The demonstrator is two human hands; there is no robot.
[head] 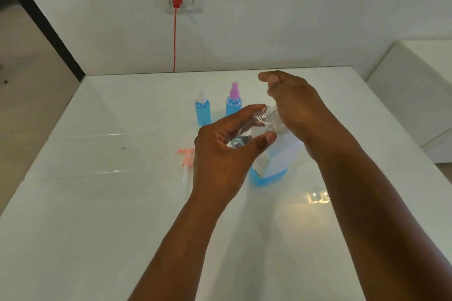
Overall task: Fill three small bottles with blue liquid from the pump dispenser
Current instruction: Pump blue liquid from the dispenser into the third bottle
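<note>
- Two capped bottles stand filled, at eleven o'clock from the dispenser.
- Third bottle, nearly empty, tilts in left hand's curled fingers, mouth at the spout.
- Right hand presses the pump, fingers relaxed.
- Its cap lies at nine o'clock.

Pump dispenser head hidden beneath right hand

I am holding a small clear, glossy plastic bottle; the glossy white tabletop is reflecting light; the large translucent plastic dispenser bottle is looking smooth.
</note>
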